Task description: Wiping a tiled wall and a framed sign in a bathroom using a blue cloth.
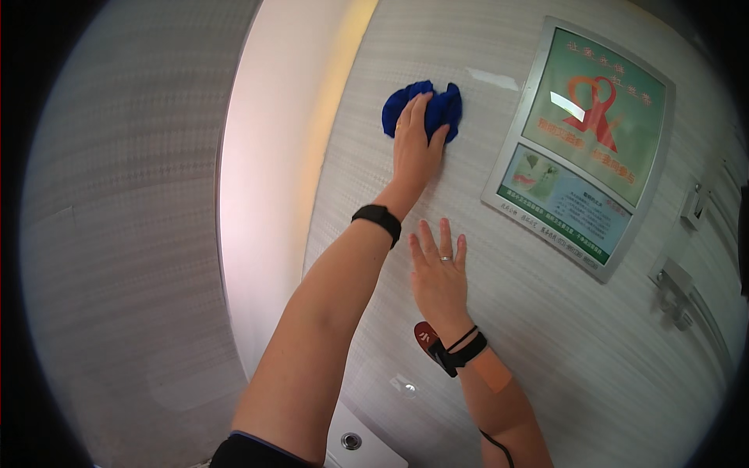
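A blue cloth (442,114) lies bunched flat against the pale, textured wall panel. My left hand (416,131) presses on it, fingers over its middle and thumb at its lower right edge. That wrist wears a black band. Lower and a little to the right, my right hand (442,275) rests against or just off the same panel, fingers spread and holding nothing. It has a ring on one finger, black straps with a dark red oval piece (426,333) at the wrist, and an orange patch (493,370) on the forearm.
A framed poster (503,169) with a red ribbon picture and writing hangs to the right. Metal fittings (673,278) stick out beyond it. A lit white strip (275,175) borders the panel at left. Below is a white surface (380,447) with a round metal fitting (351,440).
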A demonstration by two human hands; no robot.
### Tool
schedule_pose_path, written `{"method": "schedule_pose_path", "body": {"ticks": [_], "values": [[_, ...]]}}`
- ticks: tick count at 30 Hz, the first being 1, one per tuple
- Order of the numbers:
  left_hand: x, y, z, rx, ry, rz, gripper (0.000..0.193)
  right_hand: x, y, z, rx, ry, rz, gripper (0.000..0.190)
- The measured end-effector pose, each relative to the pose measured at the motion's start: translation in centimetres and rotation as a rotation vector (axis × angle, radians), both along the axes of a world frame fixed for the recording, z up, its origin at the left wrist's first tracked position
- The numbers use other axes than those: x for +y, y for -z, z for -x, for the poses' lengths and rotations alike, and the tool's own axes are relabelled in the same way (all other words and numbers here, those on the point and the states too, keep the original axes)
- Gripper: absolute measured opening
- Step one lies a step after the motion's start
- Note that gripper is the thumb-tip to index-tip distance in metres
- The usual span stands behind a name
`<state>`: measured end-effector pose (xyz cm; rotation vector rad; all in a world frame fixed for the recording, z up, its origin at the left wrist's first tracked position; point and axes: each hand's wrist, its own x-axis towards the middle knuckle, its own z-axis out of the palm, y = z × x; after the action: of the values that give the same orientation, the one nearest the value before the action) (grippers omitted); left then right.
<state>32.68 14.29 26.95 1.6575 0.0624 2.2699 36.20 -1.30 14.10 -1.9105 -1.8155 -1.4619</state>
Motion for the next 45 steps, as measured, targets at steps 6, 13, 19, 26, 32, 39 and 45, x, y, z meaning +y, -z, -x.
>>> {"method": "schedule_pose_path", "body": {"ticks": [6,13,19,26,32,39,45], "values": [[0.3,7.9,-0.3,0.043,-0.035,0.091,0.05,0.1,0.1,0.1,0.01,-0.016,-0.007,0.042],[0.4,11.7,-0.4,0.09,-0.037,0.293,0.051,1.8,2.2,0.3,0.03,-0.041,0.054,0.039],[3.2,5.4,0.2,0.049,-0.003,0.188,0.053,2.5,2.8,0.0,0.002,-0.019,0.143,0.045],[3.5,-1.3,1.0,0.03,0.031,0.133,0.05,2.8,3.4,-0.5,-0.03,0.04,0.152,0.045],[5.7,3.5,0.5,0.031,-0.031,0.213,0.045,2.4,3.1,0.0,-0.001,0.046,0.15,0.046],[8.0,11.3,-0.2,0.085,-0.07,0.477,0.054,3.4,3.3,0.7,-0.005,-0.049,0.197,0.045],[8.4,7.7,-0.8,0.027,0.038,0.372,0.064,4.2,3.8,-0.2,-0.068,0.078,0.239,0.046]]}}
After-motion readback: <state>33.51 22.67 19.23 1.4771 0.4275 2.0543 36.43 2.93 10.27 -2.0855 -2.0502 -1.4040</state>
